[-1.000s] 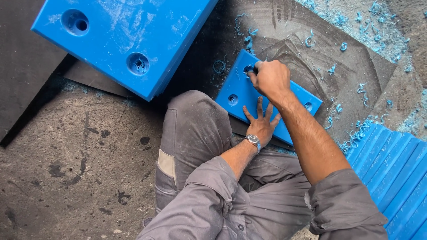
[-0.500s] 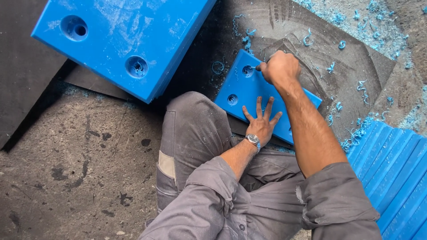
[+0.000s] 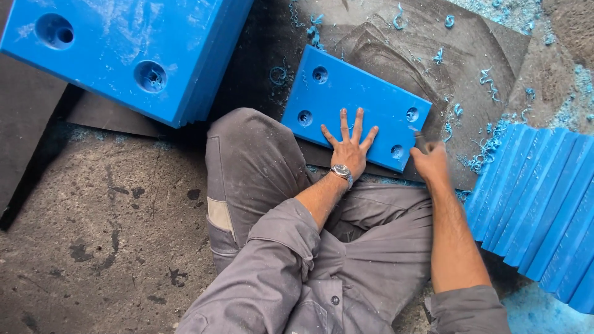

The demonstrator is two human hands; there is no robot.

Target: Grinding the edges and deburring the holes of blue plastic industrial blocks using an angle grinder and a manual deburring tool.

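Note:
A blue plastic plate with round holes near its corners lies flat on a dark mat in front of my crossed legs. My left hand presses on it with fingers spread; a watch is on that wrist. My right hand is closed around a small dark hand tool, its tip beside the hole at the plate's near right corner. The hand is blurred from motion.
A stack of thick blue plates with holes sits at the upper left. Several blue plates stand on edge in a row at the right. Blue plastic shavings litter the dark mat and the concrete floor.
My right hand with the tool has left the hole at the plate's far left corner and swung down to the near right corner. My left hand stays flat on the plate.

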